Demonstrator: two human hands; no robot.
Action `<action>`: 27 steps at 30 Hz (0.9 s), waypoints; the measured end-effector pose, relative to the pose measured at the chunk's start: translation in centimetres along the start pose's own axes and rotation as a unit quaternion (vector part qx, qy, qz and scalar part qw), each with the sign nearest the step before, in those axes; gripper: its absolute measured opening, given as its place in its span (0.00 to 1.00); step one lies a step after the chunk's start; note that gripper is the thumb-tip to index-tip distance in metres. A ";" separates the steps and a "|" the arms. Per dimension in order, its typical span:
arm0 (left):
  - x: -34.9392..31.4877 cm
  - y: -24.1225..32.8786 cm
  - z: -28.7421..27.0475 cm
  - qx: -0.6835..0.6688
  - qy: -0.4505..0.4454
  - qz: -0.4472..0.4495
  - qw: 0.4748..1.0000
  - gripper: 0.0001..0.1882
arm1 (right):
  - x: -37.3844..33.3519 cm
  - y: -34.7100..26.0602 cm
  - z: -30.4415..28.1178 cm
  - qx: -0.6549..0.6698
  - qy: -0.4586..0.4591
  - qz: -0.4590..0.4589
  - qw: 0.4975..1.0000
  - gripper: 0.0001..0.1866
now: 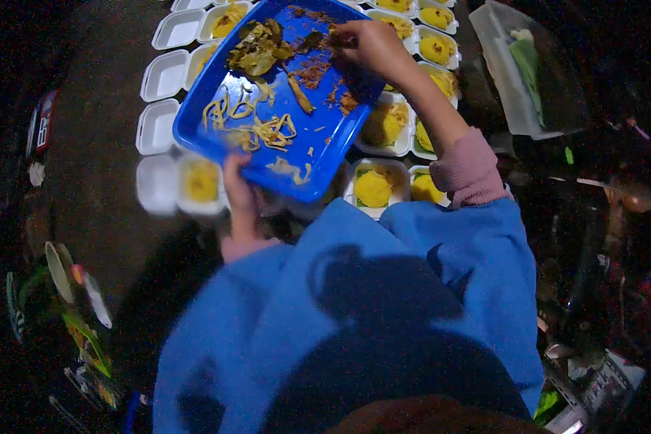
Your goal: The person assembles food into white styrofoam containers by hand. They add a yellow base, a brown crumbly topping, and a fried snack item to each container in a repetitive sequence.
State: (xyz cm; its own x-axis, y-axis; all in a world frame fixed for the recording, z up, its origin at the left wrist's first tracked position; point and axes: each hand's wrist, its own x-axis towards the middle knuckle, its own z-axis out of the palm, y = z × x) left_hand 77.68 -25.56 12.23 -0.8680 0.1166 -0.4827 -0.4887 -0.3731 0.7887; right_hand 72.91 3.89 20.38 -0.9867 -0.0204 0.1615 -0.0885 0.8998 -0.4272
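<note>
Along the upper part of the frame, rows of open white boxes, many with yellow mounds inside, some topped with brown bits. At upper right, a clear container with a long green leaf in it. At lower left, near the edge, a pale cup-like thing just beside a pink-and-white handle; at lower right, pale clutter, too dim to sort out. Across the lower half, a blue top, with pink cuffs at the wrists. In the way at top centre: a tilted blue tray, covering several boxes; right of it, a bare forearm, crossing others.

At centre left, left hand closed on the near rim of the tray, slightly blurred. At top centre, right hand reaching in over the far right part of the tray, fingers bent and tips drawn close together; cannot tell what, if anything, is pinched there.

Next to those fingertips, brown shreds; farther left, a heap of wilted leaves. Nearer the left hand, in the lower left of the tray, pale strips.
</note>
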 end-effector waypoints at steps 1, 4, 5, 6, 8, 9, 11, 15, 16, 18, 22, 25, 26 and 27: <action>-0.2 0.2 0.6 -0.029 0.006 0.019 0.999 0.04 | 0.2 0.2 0.1 0.000 -0.010 0.008 1.000 0.15; -1.2 1.0 2.4 -0.035 0.022 0.003 0.999 0.04 | -0.2 0.3 -1.1 0.078 -0.001 0.033 0.996 0.15; -1.3 1.2 2.5 -0.036 0.021 0.005 0.999 0.05 | -0.4 0.0 -1.9 0.117 0.009 0.039 0.992 0.15; -1.2 1.3 2.5 -0.037 0.020 0.007 0.999 0.05 | -0.5 -0.4 -3.1 0.218 -0.002 0.096 0.971 0.13; -1.0 1.6 2.2 -0.039 0.022 0.016 0.999 0.07 | -1.0 -0.8 -5.5 0.415 -0.024 0.199 0.887 0.09; -0.8 1.6 1.8 -0.041 0.024 0.021 0.999 0.08 | -1.6 0.2 -5.3 0.439 0.013 0.211 0.873 0.09; 0.0 1.4 0.8 -0.036 0.010 0.036 0.999 0.10 | -3.8 4.5 -4.6 0.440 0.016 0.209 0.873 0.13; -0.6 1.1 2.6 -0.057 0.033 0.029 0.997 0.10 | -9.2 10.7 -1.5 0.445 -0.016 0.271 0.853 0.14; -0.7 1.1 2.5 -0.057 0.026 0.033 0.997 0.11 | -10.4 11.7 -0.5 0.449 -0.026 0.295 0.843 0.14; -0.2 1.1 2.8 -0.065 0.000 0.030 0.997 0.12 | -12.7 14.1 1.6 0.443 0.011 0.333 0.832 0.13; 0.7 1.7 2.3 -0.055 -0.021 -0.012 0.998 0.18 | -14.5 17.0 5.1 0.116 0.074 0.336 0.932 0.12; 0.1 2.5 2.9 -0.053 -0.009 0.003 0.999 0.19 | -13.8 14.9 5.0 0.010 0.081 0.290 0.954 0.13; 0.2 2.5 2.7 -0.058 -0.006 0.006 0.998 0.20 | -13.3 14.3 4.8 -0.009 0.082 0.266 0.961 0.12; 0.3 2.3 2.4 -0.063 -0.002 0.011 0.998 0.20 | -12.8 14.4 5.0 -0.017 0.079 0.261 0.962 0.12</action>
State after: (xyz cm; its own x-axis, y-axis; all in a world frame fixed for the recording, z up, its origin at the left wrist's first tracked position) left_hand 76.10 -24.15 14.89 -0.8785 0.1116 -0.4645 -0.4555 -0.4889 0.7440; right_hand 83.63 14.89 7.73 -0.8620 0.5025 0.0662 0.4215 0.7833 -0.4570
